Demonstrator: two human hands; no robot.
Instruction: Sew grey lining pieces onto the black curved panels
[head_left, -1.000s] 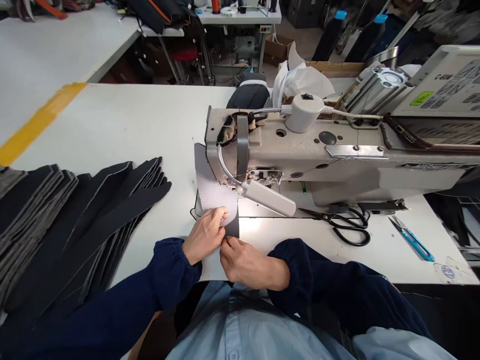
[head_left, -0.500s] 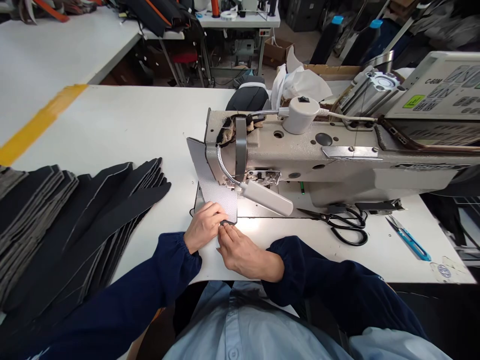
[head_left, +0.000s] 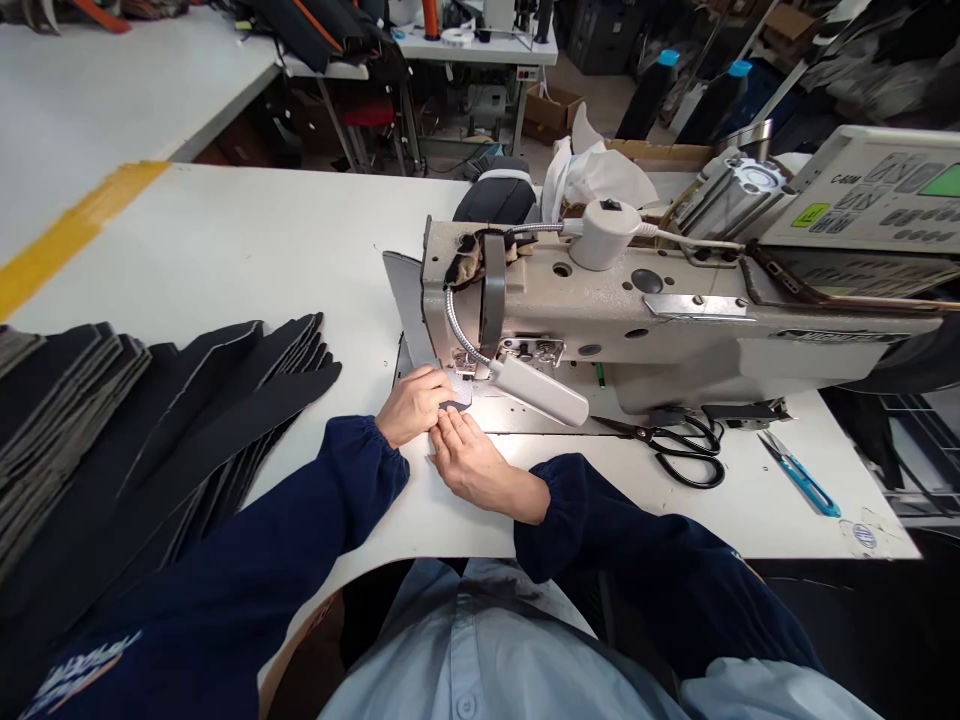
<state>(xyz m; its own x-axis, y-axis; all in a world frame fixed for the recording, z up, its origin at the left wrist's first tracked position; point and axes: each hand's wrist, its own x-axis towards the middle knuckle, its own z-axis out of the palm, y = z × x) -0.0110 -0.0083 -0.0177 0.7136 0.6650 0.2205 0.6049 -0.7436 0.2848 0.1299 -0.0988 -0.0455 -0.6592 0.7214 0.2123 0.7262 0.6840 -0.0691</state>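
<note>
A beige industrial sewing machine (head_left: 615, 320) stands on the white table (head_left: 247, 260). A grey mesh fabric piece (head_left: 460, 388) lies under its needle area, with its far end sticking out behind the machine head. My left hand (head_left: 411, 403) presses on the piece's near end with curled fingers. My right hand (head_left: 469, 460) lies beside it, fingertips pinching the piece's near edge. A white gooseneck lamp (head_left: 540, 390) lights the spot.
A fanned stack of long black fabric pieces (head_left: 150, 430) covers the table's left side. Black scissors (head_left: 679, 450) and blue thread snips (head_left: 799, 475) lie to the right of the machine. A control panel (head_left: 870, 190) sits at the far right.
Both hands moved forward toward the needle, feeding the grey piece through. Much less of it shows in front of the machine and more sticks out behind.
</note>
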